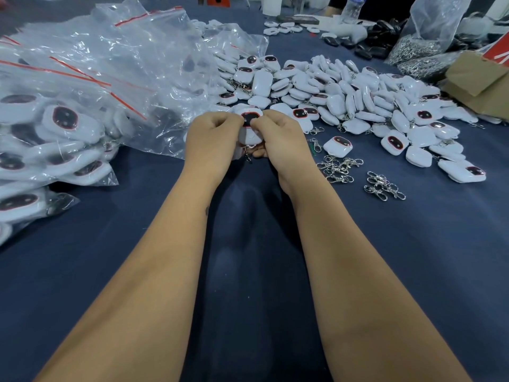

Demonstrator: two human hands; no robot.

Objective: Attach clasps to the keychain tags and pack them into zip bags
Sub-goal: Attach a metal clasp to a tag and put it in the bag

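**Both hands pinch one white tag at the middle of the table**

The left hand [212, 139] and the right hand [281, 139] are drawn close together, fingers curled, each gripping a side of a white rounded plastic keychain tag with a dark red-rimmed oval window [250, 125]. A small metal clasp [248, 155] hangs from the tag's lower end, between the two hands. The tag is held just above the dark blue cloth-covered table [248, 271]. A heap of loose white tags [344, 95] lies beyond and to the right. Loose silver swivel clasps [340, 168] lie near the right wrist. Clear red-striped zip bags [82, 86], many filled with tags, pile on the left.
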